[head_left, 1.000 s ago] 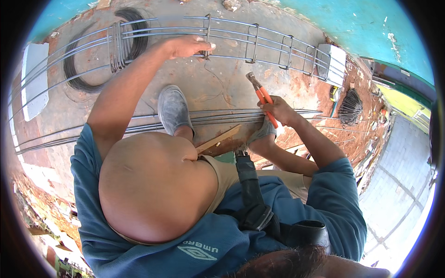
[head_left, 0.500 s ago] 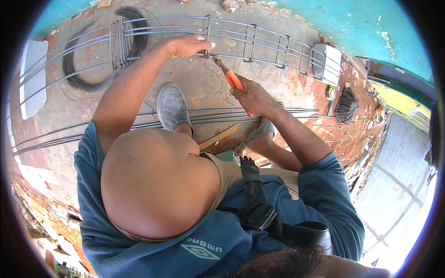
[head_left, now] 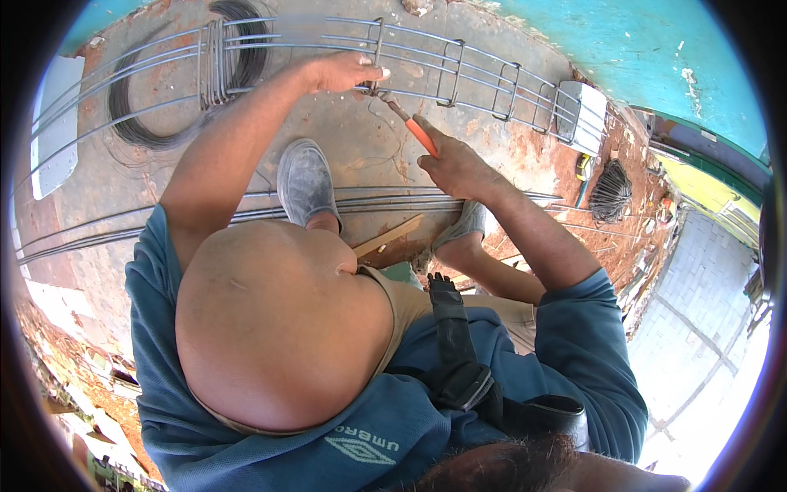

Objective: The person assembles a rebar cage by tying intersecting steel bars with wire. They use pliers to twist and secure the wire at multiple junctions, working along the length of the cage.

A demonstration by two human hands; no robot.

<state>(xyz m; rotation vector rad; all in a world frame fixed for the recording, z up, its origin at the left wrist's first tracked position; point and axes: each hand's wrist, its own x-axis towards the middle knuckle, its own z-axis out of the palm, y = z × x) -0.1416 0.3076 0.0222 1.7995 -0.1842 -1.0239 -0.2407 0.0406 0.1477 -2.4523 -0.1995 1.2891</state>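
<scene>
A long rebar cage [head_left: 418, 94] of steel bars with square stirrups runs across the top of the view. My left hand [head_left: 348, 72] is closed on it, fingers curled around the near bar beside a stirrup [head_left: 378, 45]. Beneath the fingers, any tie wire is too small to make out. My right hand [head_left: 459, 168] grips a pair of pincers [head_left: 420, 135] by the orange handles, now pressed close together. The jaws touch or nearly touch the corner where stirrup and near bar meet, just right of my left fingers.
Several spare stirrups [head_left: 214, 61] hang bunched on the bars, near a coil of dark wire [head_left: 123, 107]. White blocks [head_left: 580, 108] support the cage ends. Loose rebars [head_left: 385, 201] lie across the floor by my feet. Another wire bundle [head_left: 611, 193] sits at right, before a turquoise wall [head_left: 656, 49].
The pincer handles, spread apart before, are now closed together and the tool has tilted. My right hand is slightly farther right. The left hand keeps its place at the same stirrup.
</scene>
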